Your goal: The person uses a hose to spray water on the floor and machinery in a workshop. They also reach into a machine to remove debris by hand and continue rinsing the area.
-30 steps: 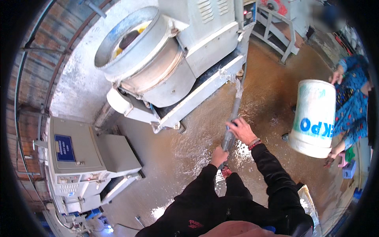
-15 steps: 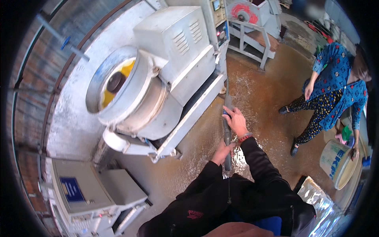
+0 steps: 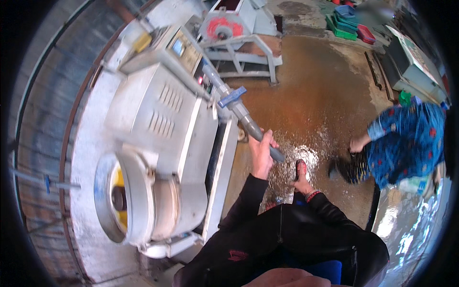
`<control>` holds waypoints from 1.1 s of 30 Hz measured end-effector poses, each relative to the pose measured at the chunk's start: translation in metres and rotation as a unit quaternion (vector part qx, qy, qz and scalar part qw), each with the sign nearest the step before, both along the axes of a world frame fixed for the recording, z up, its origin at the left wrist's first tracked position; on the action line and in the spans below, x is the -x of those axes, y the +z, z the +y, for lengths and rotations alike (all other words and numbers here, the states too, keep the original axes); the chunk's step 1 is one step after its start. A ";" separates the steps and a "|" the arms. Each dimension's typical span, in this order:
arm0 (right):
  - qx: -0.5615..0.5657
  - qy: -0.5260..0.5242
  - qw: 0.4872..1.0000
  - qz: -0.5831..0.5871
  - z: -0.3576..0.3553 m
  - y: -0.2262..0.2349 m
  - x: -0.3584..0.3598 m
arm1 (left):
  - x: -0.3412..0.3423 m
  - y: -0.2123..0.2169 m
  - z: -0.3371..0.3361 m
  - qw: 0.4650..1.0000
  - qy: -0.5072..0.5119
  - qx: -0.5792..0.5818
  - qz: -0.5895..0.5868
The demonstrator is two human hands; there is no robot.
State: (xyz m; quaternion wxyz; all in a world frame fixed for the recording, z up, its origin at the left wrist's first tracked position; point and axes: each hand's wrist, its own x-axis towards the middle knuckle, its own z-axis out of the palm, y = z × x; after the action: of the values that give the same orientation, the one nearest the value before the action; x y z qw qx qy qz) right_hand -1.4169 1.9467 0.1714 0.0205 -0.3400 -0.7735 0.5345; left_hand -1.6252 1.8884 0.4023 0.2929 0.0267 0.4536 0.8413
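My left hand (image 3: 261, 155) is closed round the lower part of a grey plastic pipe (image 3: 244, 117), which slants up and to the left. A valve with a blue handle (image 3: 232, 96) sits partway along the pipe, and its rounded grey lower end sticks out below my fingers. My right hand (image 3: 302, 184), with a red bracelet at the wrist, hangs low in front of my body, off the pipe. Its thumb stands apart and nothing shows in it. Just beyond it is my foot in a red sandal (image 3: 300, 166).
A grey machine with a round drum (image 3: 138, 201) stands at the left, with a control panel (image 3: 184, 50) at its far end. Another machine on a metal frame (image 3: 239, 62) is beyond. At the right, a person in patterned blue clothes (image 3: 406, 143) bends over the wet floor (image 3: 315, 95).
The pipe has swung up and left in my left hand. My right hand has let go of it and dropped. The view has turned, and the person at the right is bent over more.
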 end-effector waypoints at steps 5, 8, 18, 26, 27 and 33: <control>-0.021 -0.147 0.984 0.098 0.101 0.003 0.091 | 0.035 0.028 0.135 0.997 -0.043 -0.025 -0.053; -0.091 -0.136 0.979 0.122 0.176 0.007 0.146 | 0.053 0.042 0.201 0.995 -0.060 -0.046 -0.058; 0.096 -0.181 0.933 0.295 0.434 0.076 0.289 | 0.218 0.044 0.319 0.978 -0.052 -0.179 -0.090; -0.034 -0.131 0.935 0.328 0.582 0.222 0.481 | 0.405 0.049 0.384 0.943 -0.051 -0.274 -0.184; -0.052 -0.116 0.941 0.314 0.598 0.230 0.506 | 0.428 0.043 0.397 0.940 -0.038 -0.279 -0.192; -0.095 0.078 0.948 0.294 0.731 0.170 0.692 | 0.567 -0.047 0.473 0.947 -0.020 -0.288 -0.142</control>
State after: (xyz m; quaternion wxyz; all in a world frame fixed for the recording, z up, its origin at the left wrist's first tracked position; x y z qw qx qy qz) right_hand -2.1093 2.6782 0.3416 0.2372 -0.1032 -0.8047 0.5344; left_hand -2.1922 2.3611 0.3556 0.3509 -0.0008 0.1447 0.9252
